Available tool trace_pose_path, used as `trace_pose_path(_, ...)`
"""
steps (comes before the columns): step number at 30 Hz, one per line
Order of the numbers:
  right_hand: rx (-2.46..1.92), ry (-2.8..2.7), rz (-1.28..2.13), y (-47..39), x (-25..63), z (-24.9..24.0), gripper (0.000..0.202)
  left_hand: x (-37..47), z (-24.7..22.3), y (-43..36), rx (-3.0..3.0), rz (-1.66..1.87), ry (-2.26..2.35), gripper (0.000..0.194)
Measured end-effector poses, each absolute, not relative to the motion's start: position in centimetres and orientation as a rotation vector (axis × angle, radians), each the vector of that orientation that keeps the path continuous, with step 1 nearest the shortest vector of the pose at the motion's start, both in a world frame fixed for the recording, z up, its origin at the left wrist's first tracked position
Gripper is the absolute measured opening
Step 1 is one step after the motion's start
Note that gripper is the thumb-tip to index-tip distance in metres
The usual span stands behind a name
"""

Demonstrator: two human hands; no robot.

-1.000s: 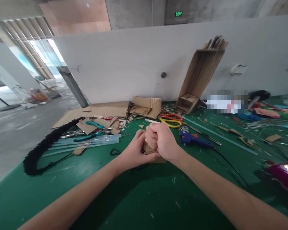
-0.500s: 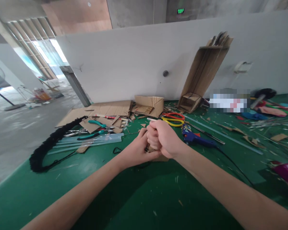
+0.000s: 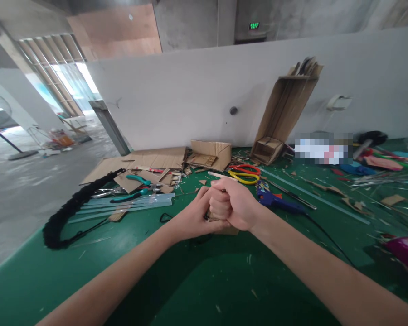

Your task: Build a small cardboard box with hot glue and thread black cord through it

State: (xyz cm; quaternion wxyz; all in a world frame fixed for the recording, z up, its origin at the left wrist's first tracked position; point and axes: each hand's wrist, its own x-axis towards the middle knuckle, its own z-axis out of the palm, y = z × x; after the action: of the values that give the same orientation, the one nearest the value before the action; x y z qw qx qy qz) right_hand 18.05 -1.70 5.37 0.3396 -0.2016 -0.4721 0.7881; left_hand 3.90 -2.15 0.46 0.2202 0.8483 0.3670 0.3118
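Since the earlier frames the two hands have drifted slightly right and lower in the head view, and the right fist has tipped so the thin stick points more to the left; the rest of the bench looks unchanged.

Head view: the right hand [image 3: 236, 206] is closed in a fist around a thin pale stick [image 3: 219, 175], whose tip pokes out above the knuckles. The left hand [image 3: 193, 217] is curled narrow against it, fingers pinching a small cardboard piece [image 3: 224, 230] that rests on the green bench [image 3: 190, 280] directly under both hands. Most of that piece is hidden, so its shape cannot be told.

Just right of the hands lies a blue glue gun [image 3: 275, 203] with its cord trailing toward the near edge. Beyond the hands are yellow and red scissors [image 3: 244, 173]; to the left, teal pliers [image 3: 132, 188], clear glue sticks [image 3: 129, 204] and a black braided cord [image 3: 71, 208].

To do this well, I judge the left hand should pin the cardboard flat while the right keeps the stick steady and works in short, controlled pushes.
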Motion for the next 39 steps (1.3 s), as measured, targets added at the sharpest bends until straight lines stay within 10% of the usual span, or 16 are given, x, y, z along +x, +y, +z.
trace_pose_path(15, -0.359, -1.053, 1.519, -1.5, 21.1, 9.2, 0.05, 3.5, 1.0, -3.3, 2.449, 1.018, 0.909, 0.105)
trace_pose_path(39, -0.668, -1.015, 1.551, 0.2, 18.5, 5.2, 0.042, 4.9, 0.1, -3.6, 2.023, 0.836, 0.842, 0.076)
